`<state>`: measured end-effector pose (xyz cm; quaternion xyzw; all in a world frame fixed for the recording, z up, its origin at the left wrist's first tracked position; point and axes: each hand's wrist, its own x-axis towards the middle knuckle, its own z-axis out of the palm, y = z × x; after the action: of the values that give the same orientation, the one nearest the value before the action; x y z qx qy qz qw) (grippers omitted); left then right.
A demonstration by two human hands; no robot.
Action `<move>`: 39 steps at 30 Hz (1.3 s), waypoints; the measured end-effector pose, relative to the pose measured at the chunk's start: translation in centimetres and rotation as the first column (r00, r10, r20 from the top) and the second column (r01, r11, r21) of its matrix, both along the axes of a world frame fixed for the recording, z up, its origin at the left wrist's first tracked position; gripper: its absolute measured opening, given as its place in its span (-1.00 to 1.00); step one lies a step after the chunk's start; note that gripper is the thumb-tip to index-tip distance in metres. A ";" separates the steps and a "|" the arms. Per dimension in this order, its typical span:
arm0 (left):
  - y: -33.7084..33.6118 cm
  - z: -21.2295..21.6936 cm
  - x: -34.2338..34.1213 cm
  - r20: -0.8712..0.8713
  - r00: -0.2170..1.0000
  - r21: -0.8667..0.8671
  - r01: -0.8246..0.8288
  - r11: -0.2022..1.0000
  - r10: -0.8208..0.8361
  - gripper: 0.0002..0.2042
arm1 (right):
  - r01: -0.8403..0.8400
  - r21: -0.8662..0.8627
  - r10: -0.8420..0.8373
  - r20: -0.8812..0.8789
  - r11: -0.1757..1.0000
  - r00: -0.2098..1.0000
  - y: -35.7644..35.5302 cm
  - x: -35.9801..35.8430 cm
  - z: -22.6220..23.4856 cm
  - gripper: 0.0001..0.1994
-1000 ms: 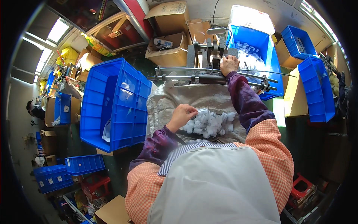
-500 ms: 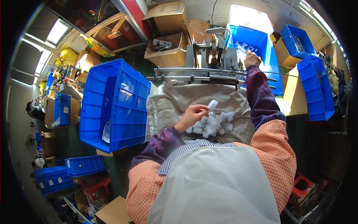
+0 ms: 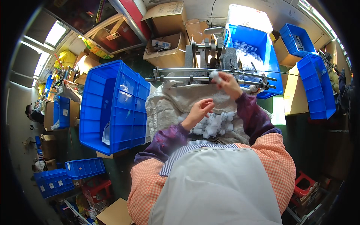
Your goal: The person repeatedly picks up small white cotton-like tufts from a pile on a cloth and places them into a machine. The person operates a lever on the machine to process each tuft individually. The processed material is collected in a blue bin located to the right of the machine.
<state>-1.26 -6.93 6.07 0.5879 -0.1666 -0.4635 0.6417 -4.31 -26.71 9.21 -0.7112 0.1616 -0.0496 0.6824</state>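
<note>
A small white bristled brush piece [image 3: 215, 76] is pinched in the fingers of my right hand [image 3: 229, 85], raised in front of the metal rods of a bench machine [image 3: 210, 77]. My left hand [image 3: 198, 112] is lower and to the left, its fingers apart and slightly curled, with nothing seen in them. Beneath and beside it, a heap of similar white brush pieces [image 3: 214, 125] lies on a grey-beige cloth [image 3: 165, 107] spread in front of me. More white pieces [image 3: 249, 58] are inside the blue bin [image 3: 268, 48] behind the machine, on the right.
A large blue crate [image 3: 129, 108] stands on its side at my left. Cardboard boxes [image 3: 163, 52] sit behind the machine. On the right are another blue crate [image 3: 317, 88] and a carton [image 3: 294, 92]. A lamp on a bent arm [image 3: 215, 30] rises over the machine.
My right hand has come back from the blue bin to the machine's rods and now holds a white brush piece. The left hand has let go of the piece it was pinching.
</note>
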 end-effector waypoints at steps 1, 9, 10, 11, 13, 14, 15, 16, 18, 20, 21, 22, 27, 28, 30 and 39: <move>1.0 -0.2 0.2 0.257 0.957 0.164 0.094 0.982 -0.134 -0.67 | 0.102 -0.339 -0.098 0.029 0.935 0.995 -2.7 1.2 -1.3 -0.84; 7.7 -5.4 0.0 0.619 0.374 0.693 0.154 0.704 -0.691 -0.74 | 0.112 -0.989 -0.327 0.076 0.093 0.942 -10.1 6.8 -6.4 -0.85; 7.7 -5.5 0.2 0.602 0.387 0.698 0.169 0.696 -0.698 -0.75 | 0.085 -0.992 -0.339 0.048 0.094 0.939 -10.2 7.0 -6.4 -0.86; 7.7 -5.6 0.5 0.586 0.398 0.703 0.185 0.687 -0.706 -0.76 | 0.087 -0.990 -0.330 0.047 0.107 0.943 -10.2 7.2 -6.6 -0.86; 7.6 -5.7 0.7 0.568 0.414 0.703 0.204 0.681 -0.711 -0.74 | 0.098 -0.985 -0.310 0.050 0.142 0.949 -10.4 7.3 -6.8 -0.86; 7.6 -5.7 0.7 0.567 0.418 0.701 0.209 0.682 -0.710 -0.72 | 0.103 -0.982 -0.300 0.052 0.160 0.953 -10.5 7.4 -6.9 -0.86; 7.6 -5.6 0.7 0.566 0.421 0.698 0.213 0.683 -0.709 -0.70 | 0.109 -0.977 -0.300 0.051 0.182 0.952 -10.5 7.5 -6.9 -0.85; 7.6 -5.4 0.6 0.572 0.427 0.699 0.194 0.689 -0.700 -0.70 | 0.116 -0.972 -0.301 0.050 0.204 0.952 -10.5 7.5 -7.0 -0.84; 7.4 -4.9 0.2 0.583 0.437 0.698 0.160 0.698 -0.685 -0.70 | 0.108 -0.964 -0.310 0.029 0.242 0.950 -10.9 7.7 -7.3 -0.82; 7.1 -4.8 -0.1 0.602 0.447 0.681 0.144 0.718 -0.661 -0.71 | 0.081 -0.959 -0.325 -0.013 0.273 0.945 -11.5 7.7 -7.6 -0.78; 6.9 -4.7 -0.2 0.613 0.455 0.672 0.130 0.729 -0.646 -0.71 | 0.051 -0.962 -0.360 -0.051 0.268 0.931 -11.4 7.8 -7.4 -0.77; 6.8 -4.6 -0.4 0.615 0.458 0.672 0.122 0.731 -0.642 -0.72 | 0.020 -0.965 -0.395 -0.089 0.263 0.914 -11.2 7.8 -7.1 -0.76; 6.7 -4.9 -0.8 0.656 0.480 0.614 0.108 0.782 -0.582 -0.78 | -0.008 -0.977 -0.544 -0.126 0.214 0.829 -10.7 6.1 -6.4 -0.72; 6.8 -5.3 -0.8 0.679 0.474 0.589 0.104 0.801 -0.561 -0.80 | 0.002 -0.979 -0.531 -0.108 0.203 0.841 -10.3 5.7 -6.2 -0.71; 6.7 -5.9 -0.6 0.722 0.459 0.538 0.099 0.837 -0.518 -0.83 | 0.027 -0.983 -0.507 -0.070 0.181 0.859 -9.6 5.3 -5.8 -0.71; 6.2 -3.1 0.8 0.734 0.547 0.425 0.093 0.900 -0.403 -0.88 | 0.114 -0.990 -0.475 0.062 0.082 0.878 -5.5 9.2 -7.2 -0.77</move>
<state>-0.43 -0.69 3.00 0.8031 -0.4403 -0.2539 0.3109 4.87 -32.26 2.00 -0.9284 0.3252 -0.1800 0.0008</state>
